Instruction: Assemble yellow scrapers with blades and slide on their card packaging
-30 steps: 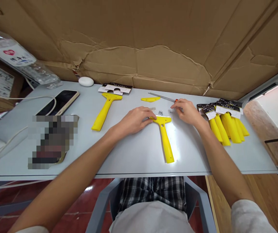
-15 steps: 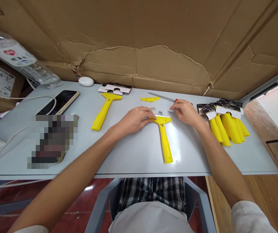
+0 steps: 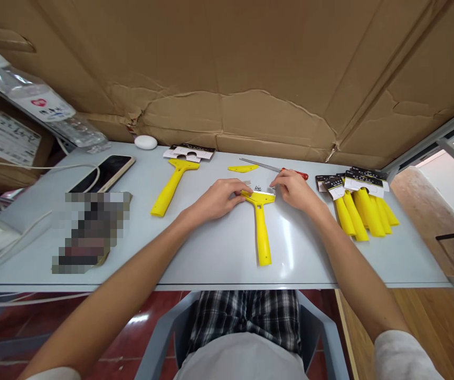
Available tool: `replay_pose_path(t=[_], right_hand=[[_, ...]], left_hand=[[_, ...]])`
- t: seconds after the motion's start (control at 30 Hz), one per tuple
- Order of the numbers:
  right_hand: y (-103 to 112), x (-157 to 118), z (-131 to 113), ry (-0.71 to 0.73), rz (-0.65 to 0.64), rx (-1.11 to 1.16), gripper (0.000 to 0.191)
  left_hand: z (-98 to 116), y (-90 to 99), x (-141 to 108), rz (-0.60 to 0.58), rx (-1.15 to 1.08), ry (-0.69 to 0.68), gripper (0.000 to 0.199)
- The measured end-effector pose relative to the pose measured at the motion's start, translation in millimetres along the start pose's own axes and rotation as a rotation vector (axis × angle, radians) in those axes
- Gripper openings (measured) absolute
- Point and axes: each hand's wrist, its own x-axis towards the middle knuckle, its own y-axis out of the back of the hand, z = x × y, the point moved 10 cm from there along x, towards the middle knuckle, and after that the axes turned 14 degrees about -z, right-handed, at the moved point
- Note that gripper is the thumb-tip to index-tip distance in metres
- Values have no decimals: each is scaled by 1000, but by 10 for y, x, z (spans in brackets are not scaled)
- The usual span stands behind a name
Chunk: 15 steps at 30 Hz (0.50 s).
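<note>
A yellow scraper (image 3: 262, 229) lies on the table with its handle toward me and a thin metal blade (image 3: 265, 193) along its head. The fingers of my left hand (image 3: 224, 199) pinch the left end of that head. My right hand (image 3: 293, 189) has its fingertips together at the blade's right end; whatever is between them is too small to make out. Behind the scraper sit a loose yellow cover piece (image 3: 243, 169) and a screwdriver (image 3: 261, 164), whose red handle is partly hidden by my right hand. Small dark bits (image 3: 257, 188) lie just beyond the blade.
Another yellow scraper (image 3: 167, 191) is to the left, below printed cards (image 3: 190, 153). Several yellow handles with cards (image 3: 365, 211) are piled at right. A phone (image 3: 110, 171), a white oval case (image 3: 145, 142) and a plastic bottle (image 3: 48, 108) stand left. Cardboard (image 3: 219, 63) walls the back.
My right hand has moved in to the right end of the scraper's blade. My left hand stays at the head's left end. The whole view has shifted slightly.
</note>
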Motion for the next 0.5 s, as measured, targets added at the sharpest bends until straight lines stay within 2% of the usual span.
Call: replay_pose_path(t=[0.2, 0.5], right_hand=[[-143, 35, -304, 120, -53, 5, 52], [-199, 40, -319, 131, -67, 22, 56]], left_hand=[[-54, 2, -17, 13, -26, 2, 23], [-59, -21, -18, -14, -1, -10, 22]])
